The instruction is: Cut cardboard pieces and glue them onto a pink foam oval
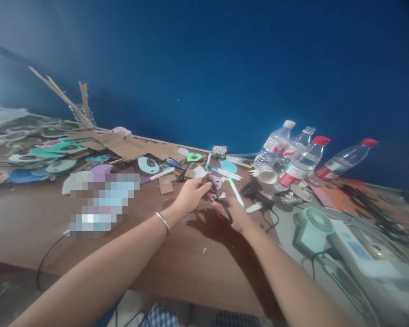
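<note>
L hand [192,195] & R hand [237,215] both gripping dark scissors [216,197], ctr of counter [157,268]. Prob. mid-job: shapes [59,148] piled far L look cut out; cardboard [129,147] pcs. beside them seem left.

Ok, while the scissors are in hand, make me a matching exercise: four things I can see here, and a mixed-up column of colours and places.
Things
1. Scissors
2. Small fan
3. Bangle
4. Glue gun

Colours and places
A. Silver, around the left wrist
B. Black, lying between the right hand and the bottles
C. Dark, held between the left hand and the right hand
D. Pale green, on the grey surface at the right

Pairs: 1-C, 2-D, 3-A, 4-B
</note>
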Motion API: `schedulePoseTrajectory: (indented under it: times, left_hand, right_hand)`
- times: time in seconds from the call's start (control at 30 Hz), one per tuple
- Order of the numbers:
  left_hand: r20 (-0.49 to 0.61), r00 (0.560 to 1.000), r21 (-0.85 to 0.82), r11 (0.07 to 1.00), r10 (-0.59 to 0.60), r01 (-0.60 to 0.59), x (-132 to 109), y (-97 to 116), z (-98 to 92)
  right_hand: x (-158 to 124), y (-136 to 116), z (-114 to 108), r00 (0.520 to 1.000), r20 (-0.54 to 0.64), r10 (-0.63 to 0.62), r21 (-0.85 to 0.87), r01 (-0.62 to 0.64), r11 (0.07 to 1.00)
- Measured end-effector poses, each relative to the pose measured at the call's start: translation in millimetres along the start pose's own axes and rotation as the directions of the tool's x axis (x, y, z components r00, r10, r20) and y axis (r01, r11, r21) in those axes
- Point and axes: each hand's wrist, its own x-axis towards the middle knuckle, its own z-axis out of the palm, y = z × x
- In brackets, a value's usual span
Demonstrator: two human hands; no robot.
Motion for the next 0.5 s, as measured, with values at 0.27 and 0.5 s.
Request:
schedulePoseTrajectory:
  times: [0.27, 0.5]
  left_hand:
    - [0.017, 1.000, -0.007, 1.000, 0.002, -0.002, 0.6, 2.3, -1.3]
    - [0.020, 1.000, -0.012, 1.000, -0.007, 0.007, 0.3, 0.4, -1.2]
  right_hand:
    - [0.1, -0.7, -2.4, 1.000, -0.002, 0.017, -0.007, -0.017, 1.000]
    - [-0.5, -4.6, -3.7, 0.999, 0.011, 0.033, 0.017, -0.033, 0.999]
